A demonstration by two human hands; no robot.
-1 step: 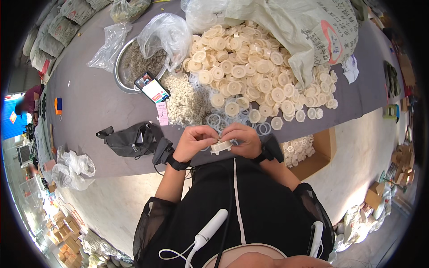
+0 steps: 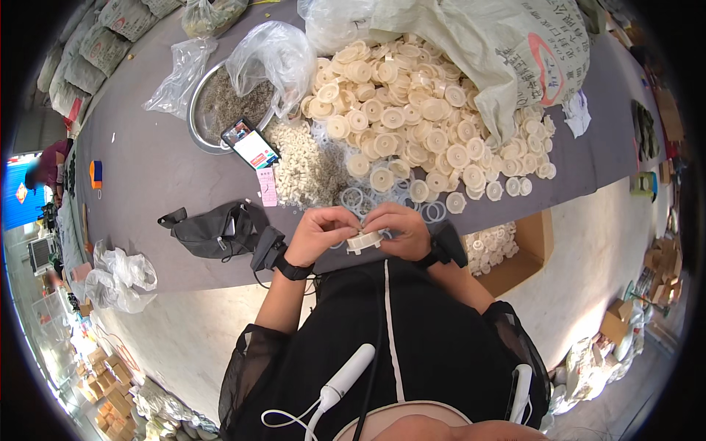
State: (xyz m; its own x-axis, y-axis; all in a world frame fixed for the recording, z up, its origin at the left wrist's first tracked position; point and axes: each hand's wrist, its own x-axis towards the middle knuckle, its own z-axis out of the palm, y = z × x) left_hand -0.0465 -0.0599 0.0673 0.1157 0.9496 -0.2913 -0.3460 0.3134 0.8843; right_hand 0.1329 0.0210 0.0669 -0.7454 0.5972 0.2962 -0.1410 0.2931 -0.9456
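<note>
At the table's near edge, a round cream plastic cap with short tabs on its rim is held between my hands. My right hand grips the cap's right side, thumb and fingers closed. The fingers of my left hand are pinched together over the cap's top left; whatever tiny piece sits between the fingertips is hidden. Just beyond my hands lie clear plastic rings. A big heap of similar cream caps spreads behind them, with a pile of small cream plastic pieces to its left.
A phone leans on a metal bowl of small brownish parts. A pink slip and black bag lie left. A woven sack covers part of the heap. Below the table's right edge stands a cardboard box of caps.
</note>
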